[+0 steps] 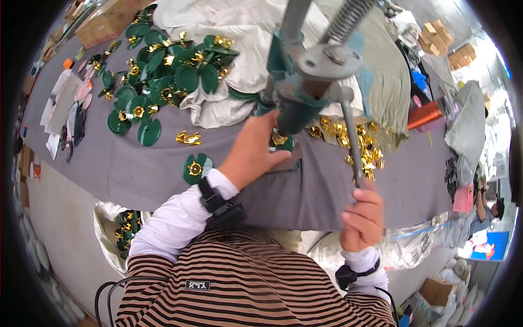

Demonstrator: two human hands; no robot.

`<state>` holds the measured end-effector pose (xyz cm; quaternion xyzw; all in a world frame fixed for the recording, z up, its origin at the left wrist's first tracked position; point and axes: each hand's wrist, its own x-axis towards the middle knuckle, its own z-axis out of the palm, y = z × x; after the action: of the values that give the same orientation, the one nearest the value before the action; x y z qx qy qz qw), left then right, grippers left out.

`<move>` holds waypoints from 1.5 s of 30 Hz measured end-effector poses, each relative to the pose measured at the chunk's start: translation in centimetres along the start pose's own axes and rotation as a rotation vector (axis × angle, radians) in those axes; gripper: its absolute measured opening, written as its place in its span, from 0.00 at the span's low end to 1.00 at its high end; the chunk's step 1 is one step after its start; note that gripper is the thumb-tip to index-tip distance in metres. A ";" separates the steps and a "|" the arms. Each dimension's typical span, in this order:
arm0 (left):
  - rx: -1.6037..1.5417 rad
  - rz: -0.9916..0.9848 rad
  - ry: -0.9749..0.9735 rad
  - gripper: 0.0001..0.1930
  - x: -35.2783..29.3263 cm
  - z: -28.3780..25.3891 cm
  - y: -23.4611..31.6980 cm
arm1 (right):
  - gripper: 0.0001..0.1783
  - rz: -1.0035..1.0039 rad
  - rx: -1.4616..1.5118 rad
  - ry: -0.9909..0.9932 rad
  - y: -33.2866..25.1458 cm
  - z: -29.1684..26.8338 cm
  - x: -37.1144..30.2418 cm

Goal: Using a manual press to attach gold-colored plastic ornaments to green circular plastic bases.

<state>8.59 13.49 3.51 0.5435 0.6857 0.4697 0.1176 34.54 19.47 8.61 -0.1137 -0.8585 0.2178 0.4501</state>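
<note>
A green metal hand press (297,111) with a grey lever (350,131) stands on the cloth-covered table in front of me. My right hand (362,218) is wrapped round the lever's lower end, slightly blurred. Reaching to the foot of the press, my left hand (253,150) has thumb and forefinger spread about the edge of a green disc (289,143). On that disc, right below the press head, sits a gold metal piece (279,139); the other left fingertips are partly hidden. Near my left wrist lies another green disc with a gold flower-shaped piece (195,169).
Many green discs with gold pieces (163,76) are heaped at the left on white sacking (218,109). Loose gold pieces (370,150) lie right of the press, beside the lever. An orange cylinder (425,114) is further right. Below the table's left edge, a sack (104,229) holds more discs.
</note>
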 end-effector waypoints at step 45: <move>0.639 -0.161 0.239 0.11 -7.7 -20.1 -15.0 | 0.19 0.060 0.265 0.167 8.6 2.7 30.6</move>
<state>-11.47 -3.02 -0.11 0.4380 0.8477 0.2810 -0.1029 14.87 38.26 25.34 -0.0968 -0.7782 0.3324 0.5240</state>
